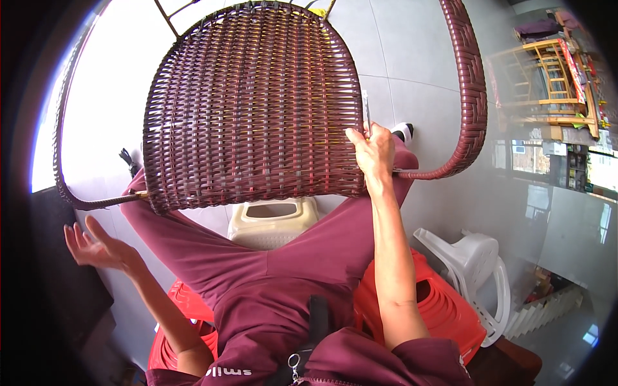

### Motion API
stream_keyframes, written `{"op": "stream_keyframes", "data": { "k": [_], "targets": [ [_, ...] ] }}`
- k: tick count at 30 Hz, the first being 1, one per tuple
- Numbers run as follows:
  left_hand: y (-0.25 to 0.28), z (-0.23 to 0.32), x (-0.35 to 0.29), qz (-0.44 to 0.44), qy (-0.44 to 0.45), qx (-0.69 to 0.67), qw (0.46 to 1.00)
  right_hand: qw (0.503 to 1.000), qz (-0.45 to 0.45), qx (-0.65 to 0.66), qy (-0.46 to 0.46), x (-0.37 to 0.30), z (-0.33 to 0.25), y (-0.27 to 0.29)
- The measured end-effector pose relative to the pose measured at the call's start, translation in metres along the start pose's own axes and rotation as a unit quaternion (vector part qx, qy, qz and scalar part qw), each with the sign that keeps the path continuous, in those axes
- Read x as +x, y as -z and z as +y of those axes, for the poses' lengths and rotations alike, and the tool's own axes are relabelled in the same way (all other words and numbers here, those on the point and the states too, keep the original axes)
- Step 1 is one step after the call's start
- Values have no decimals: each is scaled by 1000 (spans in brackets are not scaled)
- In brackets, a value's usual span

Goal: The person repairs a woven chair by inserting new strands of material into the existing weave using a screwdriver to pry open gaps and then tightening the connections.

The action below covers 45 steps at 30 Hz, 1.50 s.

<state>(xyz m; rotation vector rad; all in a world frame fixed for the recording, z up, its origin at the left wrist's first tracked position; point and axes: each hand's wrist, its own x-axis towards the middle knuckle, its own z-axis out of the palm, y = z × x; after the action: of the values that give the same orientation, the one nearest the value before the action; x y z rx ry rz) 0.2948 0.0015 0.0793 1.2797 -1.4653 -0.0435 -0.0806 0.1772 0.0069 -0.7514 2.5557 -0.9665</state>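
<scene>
A brown-red woven wicker chair (251, 109) lies across my thighs, its seat panel toward me and its curved armrests out to both sides. My right hand (374, 153) is closed at the right edge of the weave, the thumb lying near the strands. From its fist a slim, pale, pointed tool (366, 106) sticks up along the edge; its exact kind I cannot make out. My left hand (96, 248) is raised off to the left, below the left armrest (67, 186). Its fingers are spread, and it holds nothing.
A cream plastic stool (273, 225) stands between my legs. Red plastic stools (444, 309) are under and beside me, with a white plastic chair (473, 270) to the right. Wooden frames (553, 77) are at the far right, and a dark block (64, 257) stands at the left.
</scene>
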Motion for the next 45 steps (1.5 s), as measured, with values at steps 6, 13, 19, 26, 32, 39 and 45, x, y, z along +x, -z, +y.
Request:
{"op": "stream_keyframes", "data": {
  "k": [6, 13, 19, 26, 32, 39, 45],
  "targets": [
    [-31, 123, -75, -362, -113, -103, 920, 999, 9, -12, -30, 0, 2, 3],
    [-110, 167, -168, -536, -204, -117, 811, 1000, 12, 5, -22, -1, -5, 0],
    [-124, 166, -181, -530, -237, -63, 812, 999, 8, 20, -29, -2, -4, 2],
    [-127, 165, -183, -527, -246, -55, 811, 1000, 15, 8, -14, -3, -4, 1],
    [-135, 168, -184, -521, -180, -85, 830, 999, -4, 1, -42, -2, -5, 2],
    [-157, 172, -188, -512, -138, -122, 839, 999, -2, 26, -46, -3, -10, 5],
    [-168, 171, -183, -549, -163, -94, 814, 998, -2, 29, -56, -2, -11, 4]
  ]
}}
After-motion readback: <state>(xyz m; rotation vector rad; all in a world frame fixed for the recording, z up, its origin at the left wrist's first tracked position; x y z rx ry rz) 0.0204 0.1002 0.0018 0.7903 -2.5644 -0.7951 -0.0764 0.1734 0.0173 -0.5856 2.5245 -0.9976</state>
